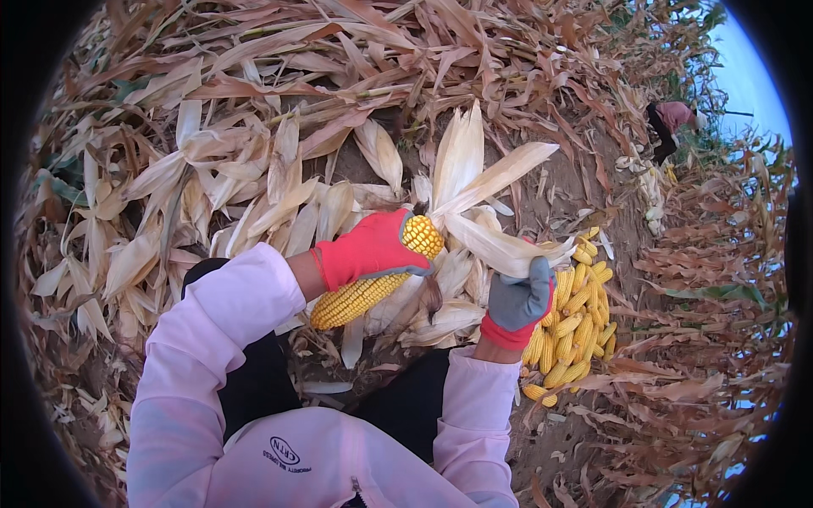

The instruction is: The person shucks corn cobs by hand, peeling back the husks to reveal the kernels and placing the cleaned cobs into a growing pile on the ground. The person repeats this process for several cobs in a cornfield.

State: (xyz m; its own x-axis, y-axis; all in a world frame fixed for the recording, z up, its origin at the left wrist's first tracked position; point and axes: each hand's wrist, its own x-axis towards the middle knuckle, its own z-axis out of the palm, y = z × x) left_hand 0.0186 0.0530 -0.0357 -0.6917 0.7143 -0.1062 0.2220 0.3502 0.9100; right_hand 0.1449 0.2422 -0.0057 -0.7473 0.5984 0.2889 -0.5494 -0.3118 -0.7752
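Observation:
My left hand [366, 251], in a red and grey work glove, is wrapped around an ear of corn [360, 300]. Its yellow kernels show both above and below the glove. Pale dry husk leaves [461, 165] fan out from the far end of the ear. My right hand [519, 296], gloved the same way, is closed on the tip of one husk leaf [500, 245], pulled out to the right. Just beyond the right hand lies a pile of bare yellow corn ears [576, 326].
Unhusked ears and loose husks [254, 186] cover the ground ahead and to the left. Dry corn stalks [398, 63] lie across the back. At the far right a person [669, 123] in a pink top bends over near more stalks. Brown soil [542, 199] shows between.

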